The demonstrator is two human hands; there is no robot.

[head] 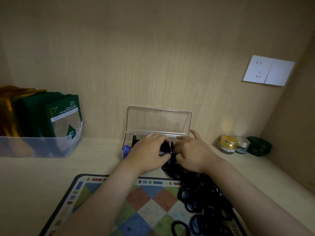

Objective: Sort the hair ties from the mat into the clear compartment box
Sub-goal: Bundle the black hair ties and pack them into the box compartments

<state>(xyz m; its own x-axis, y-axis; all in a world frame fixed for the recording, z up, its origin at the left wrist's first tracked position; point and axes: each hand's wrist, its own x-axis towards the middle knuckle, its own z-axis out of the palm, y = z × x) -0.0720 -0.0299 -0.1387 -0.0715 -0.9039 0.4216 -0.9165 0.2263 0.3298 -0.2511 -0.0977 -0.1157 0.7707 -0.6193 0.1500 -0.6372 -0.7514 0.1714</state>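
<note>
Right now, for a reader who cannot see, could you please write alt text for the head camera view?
A person's left hand grips a bunch of black elastic hair ties over an open clear plastic compartment box, with the right hand beside it. A heap of more black ties lies on a checkered multicoloured mat in front.

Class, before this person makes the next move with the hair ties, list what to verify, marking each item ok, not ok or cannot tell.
1. Lid open, clear of the hands: ok, it stands against the back panel.
2. Clear compartment box within reach: ok, both hands are over it.
3. Left hand grip on the black bundle: ok, fingers curl round it.
4. Right hand grip: cannot tell.
5. Room in the target compartment: cannot tell, hands cover it.
6. Mat emptied: not ok, a pile of black hair ties lies on it.
</note>
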